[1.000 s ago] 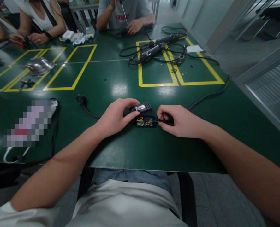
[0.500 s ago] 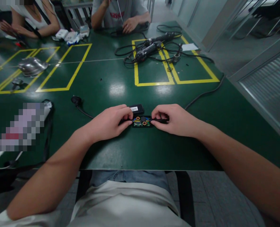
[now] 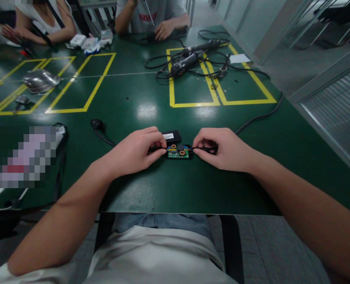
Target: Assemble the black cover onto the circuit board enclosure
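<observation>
Between my two hands lies a small green circuit board (image 3: 177, 154) with copper coils and coloured wires, at a black plastic case (image 3: 191, 157). My left hand (image 3: 142, 150) pinches the black cable at the board's left end; this cable runs left to a black plug (image 3: 97, 124). At the right end, my right hand (image 3: 219, 148) pinches another black cable (image 3: 257, 115), which trails up and right across the table. Just behind the board rests a black cover (image 3: 175, 136) with a white label. Fingers partly hide both cable ends.
Black corded tools (image 3: 188, 63) lie in a tangle at the back right of the green table (image 3: 127, 197). Shiny metal parts (image 3: 41, 81) sit at the back left, and a power strip (image 3: 60, 132) at the left. People sit across the table, one holding a thin rod.
The circuit board now shows brighter and seems higher out of its black case. My right hand has shifted slightly right and away from me with its cable.
</observation>
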A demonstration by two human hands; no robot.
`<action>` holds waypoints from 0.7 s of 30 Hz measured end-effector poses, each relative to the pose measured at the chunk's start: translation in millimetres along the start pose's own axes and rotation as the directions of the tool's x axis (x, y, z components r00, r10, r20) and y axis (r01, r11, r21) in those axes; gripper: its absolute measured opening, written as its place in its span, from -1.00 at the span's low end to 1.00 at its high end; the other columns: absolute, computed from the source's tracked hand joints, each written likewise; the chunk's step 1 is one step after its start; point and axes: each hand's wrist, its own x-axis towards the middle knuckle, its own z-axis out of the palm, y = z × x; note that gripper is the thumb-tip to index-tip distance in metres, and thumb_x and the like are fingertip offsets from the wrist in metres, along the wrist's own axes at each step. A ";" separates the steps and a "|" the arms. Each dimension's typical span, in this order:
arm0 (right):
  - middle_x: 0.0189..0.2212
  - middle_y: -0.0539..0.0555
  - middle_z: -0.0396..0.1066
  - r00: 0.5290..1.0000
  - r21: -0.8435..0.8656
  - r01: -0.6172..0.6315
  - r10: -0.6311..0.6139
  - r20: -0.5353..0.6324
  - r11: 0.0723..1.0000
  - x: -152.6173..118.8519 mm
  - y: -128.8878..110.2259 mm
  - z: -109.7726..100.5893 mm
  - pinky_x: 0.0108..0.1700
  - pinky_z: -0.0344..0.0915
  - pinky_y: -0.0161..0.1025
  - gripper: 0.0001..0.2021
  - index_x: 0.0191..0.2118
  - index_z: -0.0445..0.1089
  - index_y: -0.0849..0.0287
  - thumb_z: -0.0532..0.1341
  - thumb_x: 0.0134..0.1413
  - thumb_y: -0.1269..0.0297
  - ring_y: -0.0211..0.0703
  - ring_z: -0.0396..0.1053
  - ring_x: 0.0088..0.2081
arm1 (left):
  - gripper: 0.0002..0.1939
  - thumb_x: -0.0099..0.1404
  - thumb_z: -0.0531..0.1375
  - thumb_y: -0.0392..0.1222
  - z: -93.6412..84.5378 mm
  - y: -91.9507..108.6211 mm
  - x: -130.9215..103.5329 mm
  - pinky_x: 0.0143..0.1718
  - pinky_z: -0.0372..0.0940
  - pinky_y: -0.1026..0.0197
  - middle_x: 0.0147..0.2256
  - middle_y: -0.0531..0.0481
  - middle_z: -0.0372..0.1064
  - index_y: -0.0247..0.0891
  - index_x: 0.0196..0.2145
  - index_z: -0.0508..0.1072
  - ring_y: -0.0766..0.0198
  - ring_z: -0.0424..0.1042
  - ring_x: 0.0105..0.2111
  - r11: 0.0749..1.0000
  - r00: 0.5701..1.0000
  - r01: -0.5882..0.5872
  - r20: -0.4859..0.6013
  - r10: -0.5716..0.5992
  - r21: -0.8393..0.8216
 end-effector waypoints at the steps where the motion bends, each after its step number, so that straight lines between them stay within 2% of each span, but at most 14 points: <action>1: -0.38 0.01 0.50 1.000 0.005 -0.005 0.005 0.019 1.000 -0.1 0.1 -0.2 -0.34 0.23 -0.22 -0.95 -0.26 0.51 0.10 0.32 0.27 0.30 -0.20 0.34 -0.41 | -0.89 0.50 0.25 -0.19 0.7 -0.4 0.1 -0.19 0.35 0.18 -0.22 -0.03 0.48 -0.23 -0.16 0.58 0.22 0.47 -0.30 1.000 1.000 0.004 0.016 -0.005 0.007; 11: -0.43 0.01 0.49 0.995 0.013 -0.070 0.069 0.067 0.997 0.9 -1.4 -1.7 -0.31 0.25 -0.19 -0.94 -0.29 0.51 0.08 0.33 0.24 0.28 -0.16 0.35 -0.41 | -0.91 0.51 0.27 -0.19 4.1 -1.6 -0.5 -0.24 0.31 0.20 -0.24 -0.02 0.48 -0.21 -0.18 0.57 0.21 0.48 -0.31 0.998 1.000 0.010 0.022 -0.012 0.059; 21: -0.43 -0.01 0.47 0.997 0.019 -0.057 0.055 0.061 0.998 1.0 0.1 -0.5 -0.30 0.25 -0.21 -0.94 -0.30 0.49 0.08 0.34 0.22 0.29 -0.19 0.34 -0.42 | -0.93 0.51 0.28 -0.22 4.1 -2.0 -1.2 -0.21 0.33 0.19 -0.20 -0.04 0.49 -0.22 -0.16 0.59 0.20 0.49 -0.28 0.998 1.000 0.004 0.017 -0.005 0.066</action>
